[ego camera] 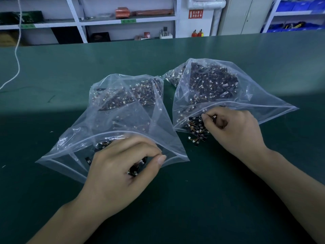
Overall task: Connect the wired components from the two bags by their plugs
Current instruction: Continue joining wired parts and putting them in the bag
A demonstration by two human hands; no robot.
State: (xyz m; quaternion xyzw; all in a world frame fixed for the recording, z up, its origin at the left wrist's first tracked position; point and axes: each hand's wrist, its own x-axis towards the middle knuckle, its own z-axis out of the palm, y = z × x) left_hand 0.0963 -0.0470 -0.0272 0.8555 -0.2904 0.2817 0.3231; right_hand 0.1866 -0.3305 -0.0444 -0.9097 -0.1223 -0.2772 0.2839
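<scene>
Pick-up step: my left hand (pixel 121 166) pinches a wired component (pixel 135 170) at the left bag (pixel 73 138) mouth, right hand (pixel 232 127) pinches one from the right bag (pixel 263 95) spill on the bench (pixel 211 199); next, I reckon, lift both, align plugs.

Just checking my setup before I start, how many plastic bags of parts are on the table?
2. The left bag lies open under the left hand; the right bag lies beside it, with the right hand at its mouth. None appears hidden.
</scene>
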